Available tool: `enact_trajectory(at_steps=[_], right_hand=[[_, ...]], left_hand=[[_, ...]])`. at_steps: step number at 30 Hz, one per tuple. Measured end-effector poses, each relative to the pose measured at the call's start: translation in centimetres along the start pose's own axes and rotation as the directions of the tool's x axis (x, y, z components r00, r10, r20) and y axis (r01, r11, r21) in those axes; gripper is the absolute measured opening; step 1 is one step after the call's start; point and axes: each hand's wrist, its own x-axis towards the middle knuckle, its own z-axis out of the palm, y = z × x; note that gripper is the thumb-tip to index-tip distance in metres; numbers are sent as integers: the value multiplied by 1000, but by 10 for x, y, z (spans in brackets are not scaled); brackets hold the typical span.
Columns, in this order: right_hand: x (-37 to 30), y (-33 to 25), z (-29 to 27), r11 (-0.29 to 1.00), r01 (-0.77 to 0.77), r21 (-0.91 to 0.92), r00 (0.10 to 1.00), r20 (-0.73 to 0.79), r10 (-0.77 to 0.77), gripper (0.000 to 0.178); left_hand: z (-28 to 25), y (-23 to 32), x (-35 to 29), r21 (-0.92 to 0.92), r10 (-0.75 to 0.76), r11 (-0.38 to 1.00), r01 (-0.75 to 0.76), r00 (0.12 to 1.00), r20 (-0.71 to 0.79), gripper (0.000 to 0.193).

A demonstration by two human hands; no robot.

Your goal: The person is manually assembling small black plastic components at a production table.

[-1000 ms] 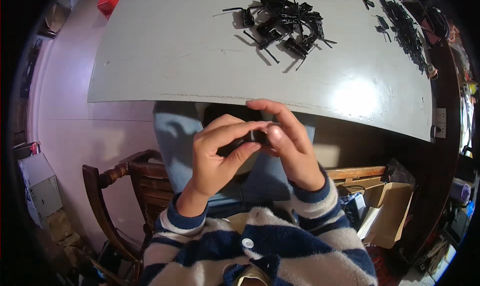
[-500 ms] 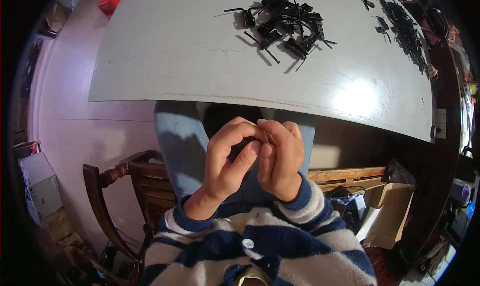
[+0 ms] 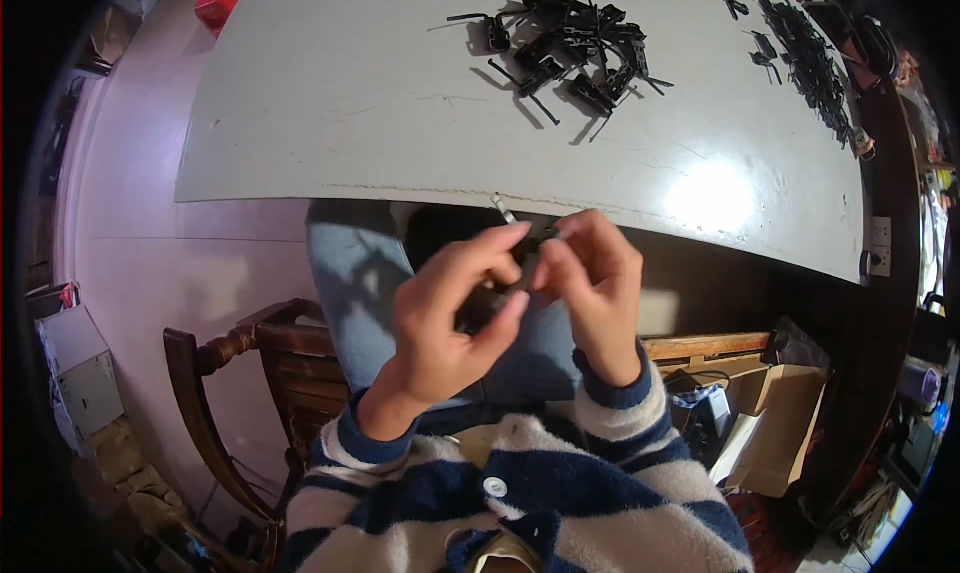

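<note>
Both my hands work close together over my lap, just short of the table's near edge. My left hand (image 3: 445,318) is curled, thumb and fingers bent toward each other. A thin silvery strip (image 3: 502,209) sticks out beyond its fingertips toward the table; its lower end is hidden behind the fingers. My right hand (image 3: 602,283) is apart from the left, its thumb and index finger pinched on a small dark piece (image 3: 549,233), mostly covered and blurred. On the table (image 3: 330,123) lies a loose heap of black clip-like parts with thin arms (image 3: 580,48).
A long pile of similar black parts (image 3: 805,63) runs along the table's right side. A red box (image 3: 222,1) stands at the far left. Beside me are a wooden chair (image 3: 225,363) on the left and an open cardboard box (image 3: 785,428) at the lower right.
My hands were pressed together at the fingertips and have drawn apart, the right moving rightward. The silvery strip now shows above my left fingers. The heaps on the table have not moved.
</note>
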Motion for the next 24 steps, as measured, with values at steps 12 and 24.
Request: enact_trajectory(at_steps=[12, 24], right_hand=[[-1, -1, -5, 904, -203, 376, 957, 271, 102, 22], [1, -5, -7, 845, 534, -24, 799, 342, -495, 10]], left_hand=[[-8, -7, 6, -172, 17, 985, -10, 999, 42, 24], [-8, -10, 2, -295, -255, 910, 290, 955, 153, 31]])
